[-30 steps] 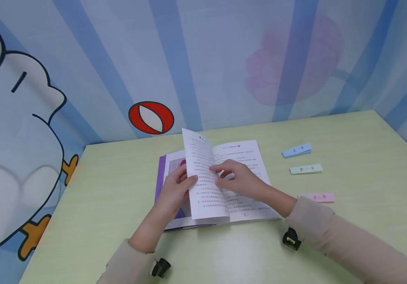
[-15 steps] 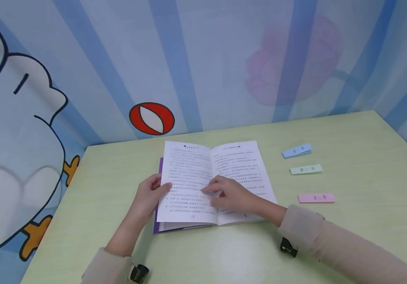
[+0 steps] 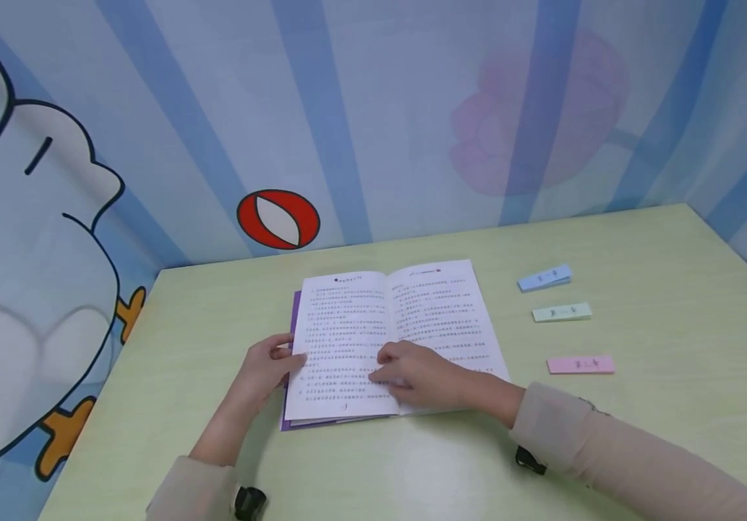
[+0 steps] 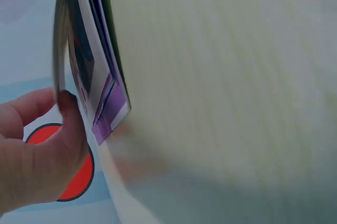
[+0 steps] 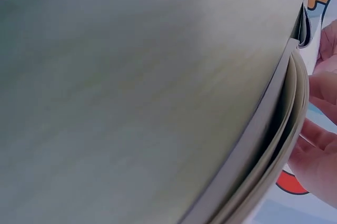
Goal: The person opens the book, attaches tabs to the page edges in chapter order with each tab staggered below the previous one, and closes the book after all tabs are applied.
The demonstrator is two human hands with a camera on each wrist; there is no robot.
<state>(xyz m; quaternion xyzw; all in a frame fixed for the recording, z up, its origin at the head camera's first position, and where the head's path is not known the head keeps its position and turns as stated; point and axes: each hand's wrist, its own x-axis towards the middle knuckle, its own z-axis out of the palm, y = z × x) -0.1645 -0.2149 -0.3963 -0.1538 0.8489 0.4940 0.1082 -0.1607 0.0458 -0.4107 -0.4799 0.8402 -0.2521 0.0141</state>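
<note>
An open book [image 3: 438,311] with printed pages and a purple cover lies on the table. At its left edge my left hand [image 3: 265,370] grips a page, thumb on top and fingers at the edge. The left wrist view shows this pinch from the side, with the left hand [image 4: 47,150] on a raised layer of pages above the purple cover [image 4: 113,105]. My right hand [image 3: 421,375] rests over the lower middle of the book near the spine, thumb and index finger on the left page. From the right wrist, the book's lower page edges [image 5: 274,155] bow upward beside the fingers.
To the book's right lie a blue folded paper strip [image 3: 545,278], a green strip [image 3: 562,312] and a pink strip [image 3: 581,365], all with writing. The pale wooden table [image 3: 425,470] meets a blue striped wall [image 3: 406,130] at the back.
The raised page has been laid over to the left and now lies flat. My left hand has moved left and down with it; the right hand has slid down along the spine.
</note>
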